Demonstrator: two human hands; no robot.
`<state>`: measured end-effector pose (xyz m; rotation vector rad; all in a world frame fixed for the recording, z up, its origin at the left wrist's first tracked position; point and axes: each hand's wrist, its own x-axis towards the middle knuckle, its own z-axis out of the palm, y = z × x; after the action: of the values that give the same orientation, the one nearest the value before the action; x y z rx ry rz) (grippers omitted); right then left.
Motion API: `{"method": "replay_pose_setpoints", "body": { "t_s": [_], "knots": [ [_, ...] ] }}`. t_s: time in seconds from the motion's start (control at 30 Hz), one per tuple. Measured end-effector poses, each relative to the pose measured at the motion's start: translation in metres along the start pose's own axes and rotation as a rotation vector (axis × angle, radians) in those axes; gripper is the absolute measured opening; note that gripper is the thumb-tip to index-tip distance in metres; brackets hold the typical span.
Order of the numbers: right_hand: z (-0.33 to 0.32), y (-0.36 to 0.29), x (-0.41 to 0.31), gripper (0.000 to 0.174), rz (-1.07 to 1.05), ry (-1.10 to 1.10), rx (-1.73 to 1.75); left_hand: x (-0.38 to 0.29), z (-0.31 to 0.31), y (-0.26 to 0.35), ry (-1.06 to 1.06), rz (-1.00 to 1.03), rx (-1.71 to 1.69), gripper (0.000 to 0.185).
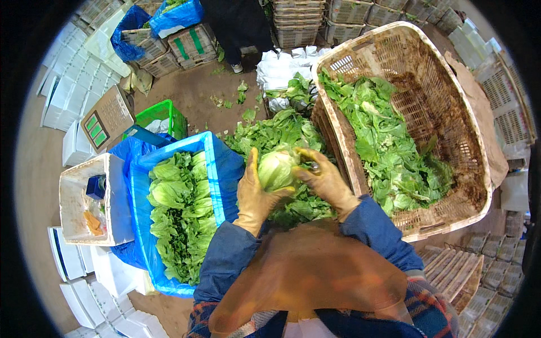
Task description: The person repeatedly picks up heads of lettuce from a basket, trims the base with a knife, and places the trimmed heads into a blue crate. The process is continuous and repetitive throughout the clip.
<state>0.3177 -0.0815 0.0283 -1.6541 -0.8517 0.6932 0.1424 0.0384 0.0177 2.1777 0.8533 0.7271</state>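
A pale green lettuce head is held between my two gloved hands, above a heap of loose leaves. My left hand cups its left side and underside, thumb and fingers spread around it. On the right edge of the head, the fingertips of my right hand pinch close. A small shiny object shows within that hand's fingers; what it is I cannot tell. Left of me stands a blue-lined crate packed with rows of lettuce heads.
A large dirty plastic basket holding loose leaves stands at right. Beyond the blue-lined crate are a digital scale, a green crate and a white foam box. A person stands ahead near stacked crates.
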Motion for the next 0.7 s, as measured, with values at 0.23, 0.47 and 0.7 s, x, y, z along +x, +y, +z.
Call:
{"method": "replay_pose_setpoints", "body": {
  "t_s": [0.23, 0.47, 0.7],
  "knots": [
    [0.029, -0.060, 0.004, 0.010, -0.330, 0.175, -0.368, 0.003, 0.030, -0.083, -0.010, -0.155, -0.741, 0.050],
    [0.012, -0.036, 0.013, 0.031, -0.044, 0.083, -0.279, 0.002, 0.021, -0.061, 0.392, 0.134, -0.200, 0.054],
    [0.039, -0.063, 0.010, 0.021, -0.324, 0.015, -0.385, 0.024, -0.023, -0.025, 0.475, 0.157, 0.021, 0.065]
  ]
}}
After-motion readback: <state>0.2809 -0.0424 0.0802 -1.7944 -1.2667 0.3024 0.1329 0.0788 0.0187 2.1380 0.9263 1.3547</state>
